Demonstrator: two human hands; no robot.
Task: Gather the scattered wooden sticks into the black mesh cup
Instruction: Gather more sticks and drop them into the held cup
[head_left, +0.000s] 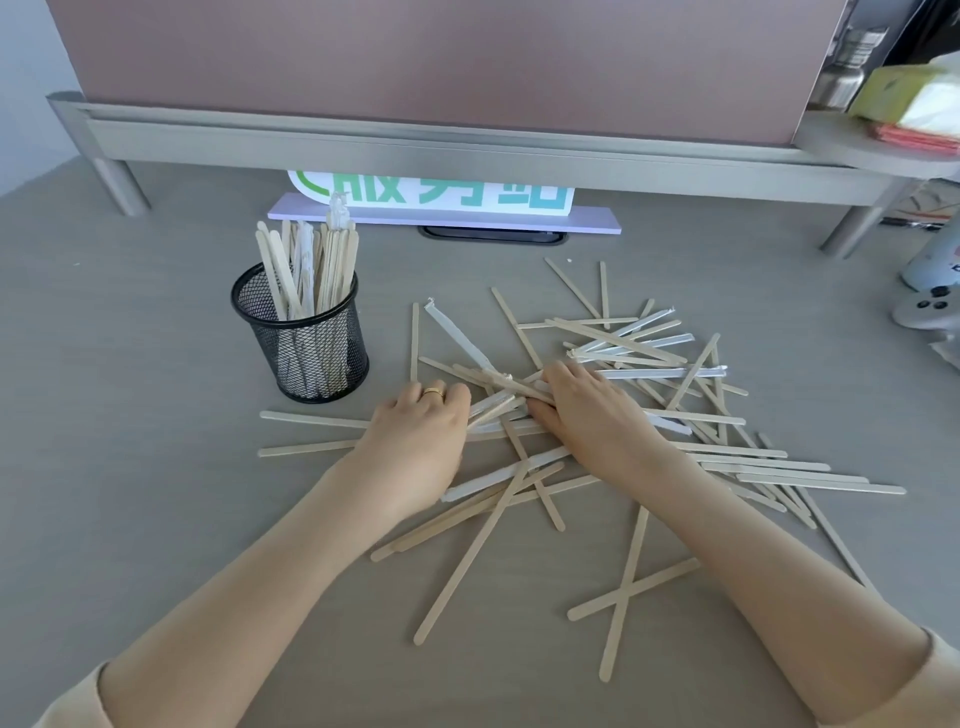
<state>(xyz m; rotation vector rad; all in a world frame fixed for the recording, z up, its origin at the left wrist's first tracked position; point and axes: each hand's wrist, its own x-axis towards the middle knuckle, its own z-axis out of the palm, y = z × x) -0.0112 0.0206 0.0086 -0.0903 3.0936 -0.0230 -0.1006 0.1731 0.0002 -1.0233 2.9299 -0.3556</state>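
A black mesh cup (306, 353) stands upright at centre left, with several wooden sticks (311, 270) standing in it. Many more wooden sticks (675, 364), some in white paper wrappers, lie scattered over the grey table to its right. My left hand (421, 431), with a gold ring, rests palm down on the pile, fingers curled around a small bundle of sticks (498, 408). My right hand (587, 410) presses on the same bundle from the right, fingertips closed on it. The two hands almost meet over the heap.
A metal monitor riser (363, 145) spans the back, with a white and green sign (441, 200) beneath it. A white game controller (930, 306) lies at the right edge. A steel bottle (841, 73) and tissue pack (909, 98) sit on the shelf at top right.
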